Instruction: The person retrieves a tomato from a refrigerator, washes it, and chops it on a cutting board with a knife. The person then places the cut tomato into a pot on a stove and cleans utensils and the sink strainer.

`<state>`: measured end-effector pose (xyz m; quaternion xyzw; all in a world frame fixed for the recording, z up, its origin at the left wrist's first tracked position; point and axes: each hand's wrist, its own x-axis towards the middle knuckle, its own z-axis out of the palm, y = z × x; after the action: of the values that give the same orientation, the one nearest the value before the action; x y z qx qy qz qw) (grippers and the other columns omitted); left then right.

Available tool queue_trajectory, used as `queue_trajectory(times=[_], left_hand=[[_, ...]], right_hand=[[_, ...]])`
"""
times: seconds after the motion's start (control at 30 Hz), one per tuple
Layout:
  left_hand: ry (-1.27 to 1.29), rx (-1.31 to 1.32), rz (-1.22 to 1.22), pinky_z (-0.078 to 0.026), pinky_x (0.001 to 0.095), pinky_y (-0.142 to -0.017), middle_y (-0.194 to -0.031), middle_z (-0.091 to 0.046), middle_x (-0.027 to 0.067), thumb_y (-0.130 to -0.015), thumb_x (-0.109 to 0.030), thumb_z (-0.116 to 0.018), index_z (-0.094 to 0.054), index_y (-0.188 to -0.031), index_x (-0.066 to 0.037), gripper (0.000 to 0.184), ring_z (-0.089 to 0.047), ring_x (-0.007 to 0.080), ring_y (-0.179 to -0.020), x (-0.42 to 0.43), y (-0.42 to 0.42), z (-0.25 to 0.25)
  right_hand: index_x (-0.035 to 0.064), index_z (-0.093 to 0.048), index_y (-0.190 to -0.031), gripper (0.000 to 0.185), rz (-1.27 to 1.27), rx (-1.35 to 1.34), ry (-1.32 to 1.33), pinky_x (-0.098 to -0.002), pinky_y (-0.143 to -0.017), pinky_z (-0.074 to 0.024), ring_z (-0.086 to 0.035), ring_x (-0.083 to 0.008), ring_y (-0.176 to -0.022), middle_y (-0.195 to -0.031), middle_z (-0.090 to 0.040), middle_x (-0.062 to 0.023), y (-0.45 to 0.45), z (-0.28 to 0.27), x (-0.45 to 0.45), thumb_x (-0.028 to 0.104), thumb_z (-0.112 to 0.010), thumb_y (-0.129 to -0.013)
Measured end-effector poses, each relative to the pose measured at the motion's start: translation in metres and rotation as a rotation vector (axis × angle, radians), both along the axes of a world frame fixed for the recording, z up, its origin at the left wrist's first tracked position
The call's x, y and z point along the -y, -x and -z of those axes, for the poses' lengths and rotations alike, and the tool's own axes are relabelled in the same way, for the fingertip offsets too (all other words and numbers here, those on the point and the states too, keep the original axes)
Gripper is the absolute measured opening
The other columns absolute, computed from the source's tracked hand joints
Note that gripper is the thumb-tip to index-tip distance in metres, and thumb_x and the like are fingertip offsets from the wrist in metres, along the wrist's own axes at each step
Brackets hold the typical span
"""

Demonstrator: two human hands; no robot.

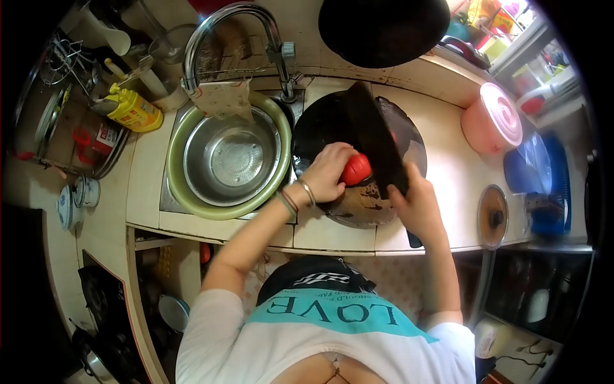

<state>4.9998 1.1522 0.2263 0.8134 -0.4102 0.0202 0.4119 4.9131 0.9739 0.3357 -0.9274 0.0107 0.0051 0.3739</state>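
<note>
My left hand [328, 171] is closed around the near side of a glossy red tomato [357, 169], which has thin cut lines across it. The tomato rests on a round, dark, worn cutting board [320, 121]. In my right hand [419, 201] is the handle of a wide dark cleaver [372, 131]. Its blade stands over the board just right of the tomato, slightly blurred. Whether the edge touches the tomato I cannot tell. A bit of red shows behind the blade, mostly hidden by it.
Left of the board, a steel bowl [233, 150] sits inside a green basin [176, 173] under the curved tap [190, 61]. A yellow bottle [137, 110] stands further left. To the right are a pink lidded tub [489, 121] and a glass lid [493, 217]. A black pan [384, 29] hangs behind.
</note>
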Motion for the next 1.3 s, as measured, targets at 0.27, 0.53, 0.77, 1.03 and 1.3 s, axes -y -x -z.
queue_trajectory(times=[0.27, 0.53, 0.77, 1.03, 1.3], left_hand=[[-0.515, 0.136, 0.626, -0.035, 0.0363, -0.092, -0.117, -0.043, 0.0112, -0.052, -0.009, -0.068, -0.041, -0.12, -0.008, 0.073, -0.04, 0.0288, -0.11, 0.023, -0.054, -0.028], [-0.309, 0.003, -0.166, -0.039, 0.0375, -0.084, -0.106, -0.044, 0.018, -0.057, -0.028, -0.072, -0.043, -0.114, 0.0, 0.07, -0.043, 0.0342, -0.096, 0.01, -0.018, -0.006], [-0.117, 0.107, -0.288, -0.031, 0.0388, -0.093, -0.121, -0.036, 0.0222, -0.068, -0.03, -0.067, -0.03, -0.124, 0.006, 0.077, -0.037, 0.0364, -0.11, -0.003, 0.006, 0.025], [0.015, 0.049, -0.271, -0.032, 0.0362, -0.094, -0.123, -0.035, 0.0231, -0.074, -0.015, -0.061, -0.029, -0.123, 0.007, 0.063, -0.036, 0.0363, -0.114, -0.005, 0.004, 0.035], [0.143, -0.005, -0.328, -0.034, 0.0367, -0.092, -0.114, -0.04, 0.0219, -0.071, -0.012, -0.063, -0.038, -0.113, 0.006, 0.052, -0.04, 0.0374, -0.106, -0.004, 0.009, 0.024]], right_hand=[[-0.0037, -0.044, -0.088, 0.019, 0.302, -0.032, -0.216, -0.0306, -0.046, -0.0436, -0.054, -0.0219, -0.047, -0.057, -0.052, -0.0142, 0.051, 0.023, 0.035, 0.006, -0.051, -0.074], [-0.0036, -0.045, -0.091, 0.023, 0.271, -0.042, -0.248, -0.0305, -0.046, -0.043, -0.053, -0.0206, -0.045, -0.059, -0.053, -0.0145, 0.058, 0.038, 0.025, 0.006, -0.054, -0.073], [-0.0036, -0.042, -0.098, 0.03, 0.036, 0.001, 0.001, -0.0426, -0.058, -0.0419, -0.053, -0.0398, -0.067, -0.071, -0.054, -0.0236, 0.025, 0.017, -0.012, 0.005, -0.055, -0.073], [-0.0032, -0.041, -0.092, 0.026, -0.06, 0.0, 0.129, -0.0452, -0.061, -0.0412, -0.052, -0.0421, -0.073, -0.075, -0.054, -0.0247, 0.015, 0.016, -0.022, 0.005, -0.055, -0.072], [-0.0028, -0.036, -0.085, 0.022, -0.134, -0.058, 0.264, -0.0469, -0.062, -0.0423, -0.052, -0.0438, -0.072, -0.073, -0.053, -0.0269, 0.011, 0.012, -0.024, 0.006, -0.052, -0.073]])
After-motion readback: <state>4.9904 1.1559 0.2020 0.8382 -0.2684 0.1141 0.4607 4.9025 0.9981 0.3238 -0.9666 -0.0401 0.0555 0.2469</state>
